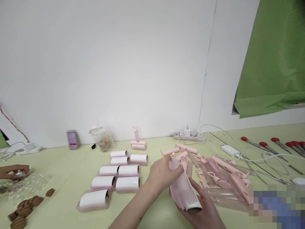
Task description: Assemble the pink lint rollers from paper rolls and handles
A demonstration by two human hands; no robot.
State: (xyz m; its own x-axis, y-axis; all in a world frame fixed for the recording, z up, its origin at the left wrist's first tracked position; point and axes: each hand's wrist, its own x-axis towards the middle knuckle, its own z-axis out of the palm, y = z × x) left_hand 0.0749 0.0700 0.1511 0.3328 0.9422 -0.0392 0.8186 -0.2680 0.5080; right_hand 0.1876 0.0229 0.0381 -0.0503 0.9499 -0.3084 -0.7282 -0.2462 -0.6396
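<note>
Between my two hands is a lint roller refill [183, 187], a white paper roll in a translucent pinkish cover, tilted with its dark open core toward me. My left hand [164, 171] is closed on the far end, fingers wrapped over the top. From below and the right, my right hand [202, 206] grips the roll's side; some of its fingers are hidden behind it. To the left, several similar white rolls [127, 183] lie in pink covers on the table. Loose pink handle parts [228, 165] and clear pink covers [231, 203] are heaped on the right.
An assembled pink lint roller [138, 144] leans by the wall, near a plastic bag [102, 140]. A power strip [189, 137] and cables lie behind the heap. Red-ended tools [274, 149] are at right. Another person's hand [16, 171] is at far left, near brown discs [26, 206].
</note>
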